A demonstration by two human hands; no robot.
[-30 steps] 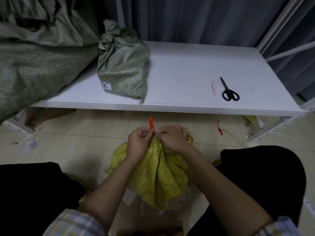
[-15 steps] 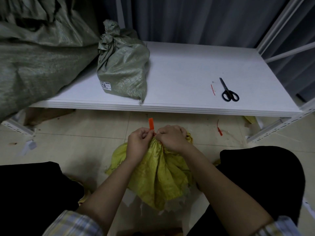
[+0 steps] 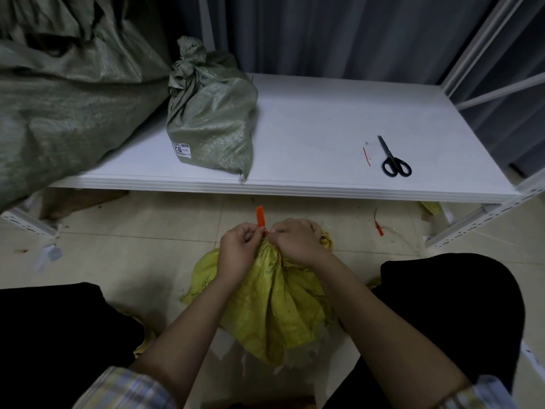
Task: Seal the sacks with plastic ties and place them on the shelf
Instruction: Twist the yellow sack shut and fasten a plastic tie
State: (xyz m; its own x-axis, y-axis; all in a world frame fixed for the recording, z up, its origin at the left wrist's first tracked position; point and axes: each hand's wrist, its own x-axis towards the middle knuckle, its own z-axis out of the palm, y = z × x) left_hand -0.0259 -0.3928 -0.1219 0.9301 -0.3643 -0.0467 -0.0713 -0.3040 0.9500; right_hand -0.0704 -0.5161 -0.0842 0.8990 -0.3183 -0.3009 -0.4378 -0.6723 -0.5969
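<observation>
Yellow sack [image 3: 265, 299] on floor between knees, neck bunched in right hand [image 3: 298, 240], left hand [image 3: 240, 246] pinching orange tie [image 3: 260, 217]; sealing unfinished, one green sack [image 3: 211, 125] already on shelf [image 3: 324, 184].

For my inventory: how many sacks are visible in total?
3: a yellow sack on the floor under both hands, a small green sack on the shelf, a big green sack far left.

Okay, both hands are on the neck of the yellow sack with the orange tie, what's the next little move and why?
Probably pull the orange tie tighter: both the left hand and right hand pinch the yellow sack at its bunched neck, and its end sticks up free.
</observation>
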